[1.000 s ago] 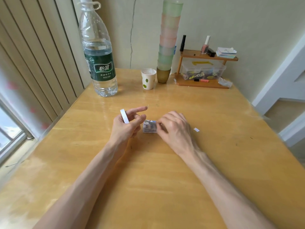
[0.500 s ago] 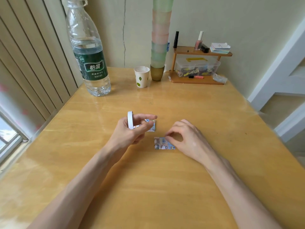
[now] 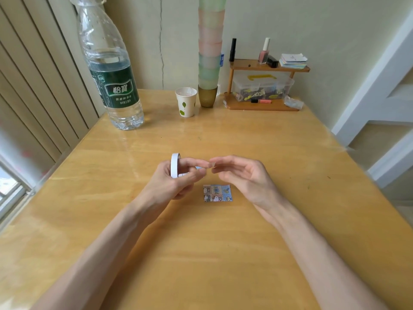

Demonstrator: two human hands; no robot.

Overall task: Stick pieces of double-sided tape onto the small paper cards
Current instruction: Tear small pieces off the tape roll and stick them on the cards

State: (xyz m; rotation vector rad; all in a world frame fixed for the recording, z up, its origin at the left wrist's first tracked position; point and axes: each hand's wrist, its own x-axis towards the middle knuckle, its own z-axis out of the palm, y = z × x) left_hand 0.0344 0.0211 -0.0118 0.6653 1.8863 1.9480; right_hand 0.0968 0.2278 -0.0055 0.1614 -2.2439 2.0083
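A white roll of double-sided tape (image 3: 175, 164) stands upright in my left hand (image 3: 174, 184), which is raised just above the wooden table (image 3: 201, 253). The same hand's fingers pinch a small card (image 3: 199, 168), of which only a blue edge shows. My right hand (image 3: 248, 177) meets the left fingertips, its thumb and forefinger pinching a small pale piece of tape (image 3: 211, 164). A second small card (image 3: 218, 193) with cartoon pictures lies flat on the table below and between the hands, touched by neither.
At the back stand a big water bottle (image 3: 111, 81), a paper cup (image 3: 186, 101), a tall stack of plastic cups (image 3: 209, 52) and a small wooden shelf (image 3: 266, 106) with a clear box and bottles. The table's right edge borders a doorway.
My right hand has left the picture card lying on the table and risen to the left hand's fingertips. The left hand keeps the roll and its card, lifted slightly.
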